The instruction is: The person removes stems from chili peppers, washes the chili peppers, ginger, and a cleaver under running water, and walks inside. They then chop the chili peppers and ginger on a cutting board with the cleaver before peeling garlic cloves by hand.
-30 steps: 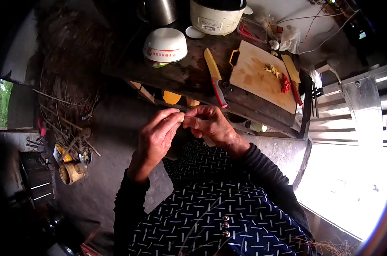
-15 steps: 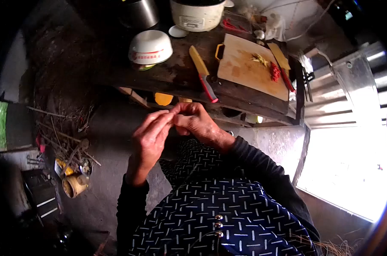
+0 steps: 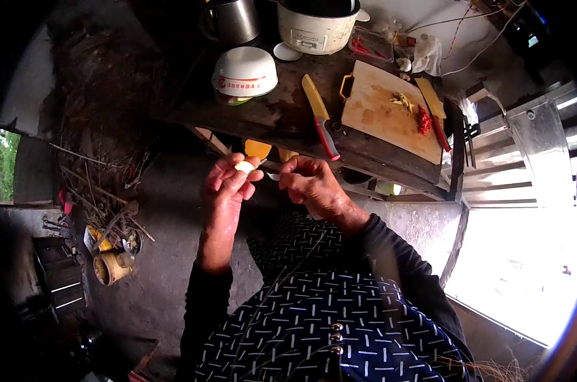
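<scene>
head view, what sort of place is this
Probably a plain home kitchen: a cutting board with chopped red pieces, a knife and a white pot sit on a dark wooden table.

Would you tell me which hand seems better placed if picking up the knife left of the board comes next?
Probably the right hand: it is nearer the knife handle, though it pinches a pale scrap. The left hand is farther off and holds a pale piece.

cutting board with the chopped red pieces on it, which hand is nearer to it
Right. The right hand is in front of the cutting board and to its left; the left hand is farther left.
</scene>
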Available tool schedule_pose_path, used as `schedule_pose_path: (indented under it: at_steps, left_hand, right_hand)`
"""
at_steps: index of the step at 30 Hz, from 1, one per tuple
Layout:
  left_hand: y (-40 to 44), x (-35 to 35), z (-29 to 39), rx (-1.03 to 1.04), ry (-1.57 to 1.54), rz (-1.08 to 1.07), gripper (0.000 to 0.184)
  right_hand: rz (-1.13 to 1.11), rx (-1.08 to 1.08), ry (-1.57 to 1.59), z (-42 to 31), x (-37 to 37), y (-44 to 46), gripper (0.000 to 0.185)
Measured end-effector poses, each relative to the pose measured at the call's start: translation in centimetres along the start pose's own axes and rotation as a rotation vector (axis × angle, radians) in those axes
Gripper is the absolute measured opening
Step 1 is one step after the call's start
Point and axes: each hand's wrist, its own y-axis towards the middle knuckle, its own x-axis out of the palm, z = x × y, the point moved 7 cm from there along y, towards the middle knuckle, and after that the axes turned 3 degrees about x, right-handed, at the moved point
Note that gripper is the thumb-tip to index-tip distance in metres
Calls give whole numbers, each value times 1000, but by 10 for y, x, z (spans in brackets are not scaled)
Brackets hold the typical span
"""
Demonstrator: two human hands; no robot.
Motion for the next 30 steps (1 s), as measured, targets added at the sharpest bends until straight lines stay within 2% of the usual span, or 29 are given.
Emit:
schedule_pose_path:
  at_steps: [8, 11, 13, 15, 22, 25, 30]
  left_hand:
    - [-6, -7, 6, 21, -3, 35, 25]
    - [-9, -6, 6, 13, 137, 15, 28]
    - [-11, -1, 11, 140, 374, -86, 32]
    - [-15, 6, 13, 142, 415, -84, 34]
    - [-17, 11, 14, 212, 512, -132, 28]
    - [-16, 19, 21, 308, 574, -182, 25]
    - [-14, 25, 28, 345, 676, -209, 18]
  right_hand:
    - [-34, -47, -184, -13, 10, -3, 16]
    - [-40, -66, -267, -26, 17, -7, 19]
    - [-51, -101, -331, -31, 20, -10, 23]
    - [-66, -113, -365, -31, 24, -11, 24]
    - [-57, -119, -304, -31, 24, -11, 21]
    - [-75, -152, -269, -31, 24, -9, 20]
    - [-148, -67, -178, -21, 23, -3, 20]
